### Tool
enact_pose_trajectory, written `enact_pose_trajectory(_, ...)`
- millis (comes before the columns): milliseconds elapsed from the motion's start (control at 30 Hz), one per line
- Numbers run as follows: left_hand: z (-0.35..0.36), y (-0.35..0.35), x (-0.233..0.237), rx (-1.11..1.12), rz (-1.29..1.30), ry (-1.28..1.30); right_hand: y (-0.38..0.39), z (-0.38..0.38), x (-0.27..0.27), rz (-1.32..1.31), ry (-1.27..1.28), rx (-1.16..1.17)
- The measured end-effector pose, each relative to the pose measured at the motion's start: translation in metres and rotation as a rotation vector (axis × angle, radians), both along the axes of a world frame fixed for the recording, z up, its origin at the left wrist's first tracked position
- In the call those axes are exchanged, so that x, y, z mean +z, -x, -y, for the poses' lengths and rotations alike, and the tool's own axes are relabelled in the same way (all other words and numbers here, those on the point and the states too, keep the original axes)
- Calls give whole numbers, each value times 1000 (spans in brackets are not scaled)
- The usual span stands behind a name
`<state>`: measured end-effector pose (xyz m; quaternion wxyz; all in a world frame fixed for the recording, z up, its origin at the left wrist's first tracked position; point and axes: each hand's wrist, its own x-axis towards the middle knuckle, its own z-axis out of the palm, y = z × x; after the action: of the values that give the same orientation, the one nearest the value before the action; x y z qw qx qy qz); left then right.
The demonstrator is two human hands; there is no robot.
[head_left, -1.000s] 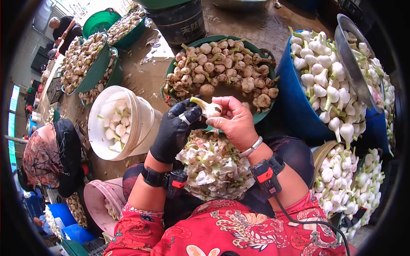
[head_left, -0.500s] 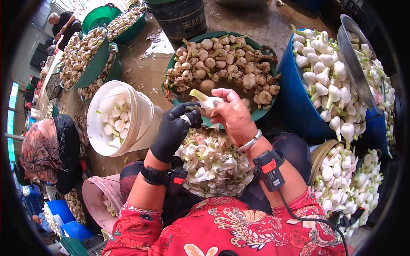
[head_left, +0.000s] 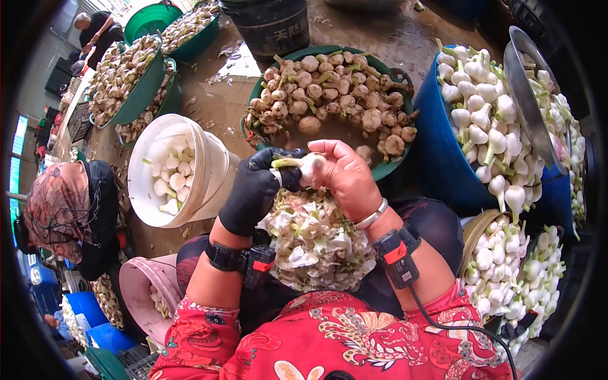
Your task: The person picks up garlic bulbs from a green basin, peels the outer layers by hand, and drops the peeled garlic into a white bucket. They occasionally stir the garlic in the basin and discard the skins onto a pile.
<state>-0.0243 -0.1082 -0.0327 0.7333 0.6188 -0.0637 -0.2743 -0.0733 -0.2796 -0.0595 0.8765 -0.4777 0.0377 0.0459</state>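
A garlic bulb [head_left: 311,168] with a short green stem is held between my two hands, over a heap of papery garlic peels [head_left: 320,240] in my lap. My right hand [head_left: 345,180], bare, pinches the bulb from the right. My left hand [head_left: 253,190], in a black glove with a white band on one finger, closes around the stem side. Just beyond both hands stands a green basin [head_left: 405,95] of unpeeled, soil-stained garlic bulbs [head_left: 335,88]. Left of my gloved hand, a white bucket [head_left: 199,171] holds several peeled bulbs [head_left: 172,174].
On the right, a blue tub [head_left: 437,145] is heaped with clean garlic, a metal basin [head_left: 532,95] leaning beside it. A dark bucket [head_left: 269,31] stands beyond the green basin. A pink bucket [head_left: 142,291] lies tilted at lower left. Another person [head_left: 98,35] is at far left.
My gloved left hand has moved up and right and now grips the stem side of the bulb. My right hand keeps its hold, slightly lower.
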Motion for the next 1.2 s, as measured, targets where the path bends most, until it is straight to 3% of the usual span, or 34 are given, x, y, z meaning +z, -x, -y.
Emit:
enact_pose_trajectory(33, -2, -1, -2, -23, 78, -94, 0, 0, 1, -1, 0, -1)
enact_pose_trajectory(100, 2, 2, -5, -28, 202, -179, 2, 1, 4, -232, -247, 31)
enact_pose_trajectory(167, 2, 1, -8, -30, 328, -263, 0, 4, -6, -222, -196, 95)
enact_pose_trajectory(233, -1, -5, -11, -58, 947, -604, -1, 4, -8, -433, -411, 288)
enact_pose_trajectory(367, 0, -7, -13, -59, 1028, -616, 1, 6, -1, -558, -447, 378)
enact_pose_trajectory(467, 4, -12, -12, -180, 1139, -525, 10, -1, -10, -481, -459, 571)
enact_pose_trajectory(500, 4, -9, -17, -182, 1137, -525, 11, -1, -13, -445, -451, 581)
enact_pose_trajectory(600, 3, -1, -20, 21, 154, -136, 5, 15, -10, -327, -366, 470)
enact_pose_trajectory(633, -10, -8, -27, -24, 211, -149, 5, 17, -5, -321, -365, 465)
enact_pose_trajectory(700, -12, -5, 3, -121, -74, -136, 4, 18, 5, -371, -286, 228)
enact_pose_trajectory(733, -7, -1, 7, -127, -73, -140, 2, 19, -3, -369, -310, 219)
enact_pose_trajectory(800, 7, 11, 8, 8, -104, 122, 1, 17, 1, -368, -292, 161)
enact_pose_trajectory(933, 12, 10, -2, -13, 78, -11, -1, 9, 5, -392, -243, 70)
enact_pose_trajectory(1000, 2, 1, -14, 6, 8, 58, -1, 5, 3, -391, -208, 39)
enact_pose_trajectory(1033, 1, -3, -16, 25, -64, 129, -3, 3, -1, -264, -55, -59)
enact_pose_trajectory(1067, 3, -5, -17, -12, 412, -13, -4, 2, -2, -133, 97, -153)
enact_pose_trajectory(1100, -4, -8, -11, 56, 3, 118, -1, 6, -1, -104, -152, -227)
enact_pose_trajectory(1167, -8, -10, -4, -30, 431, -185, 3, 21, 15, 12, -529, -54)
enact_pose_trajectory(1200, -9, -11, -6, -23, 438, -187, 0, 28, 8, 159, -625, 54)
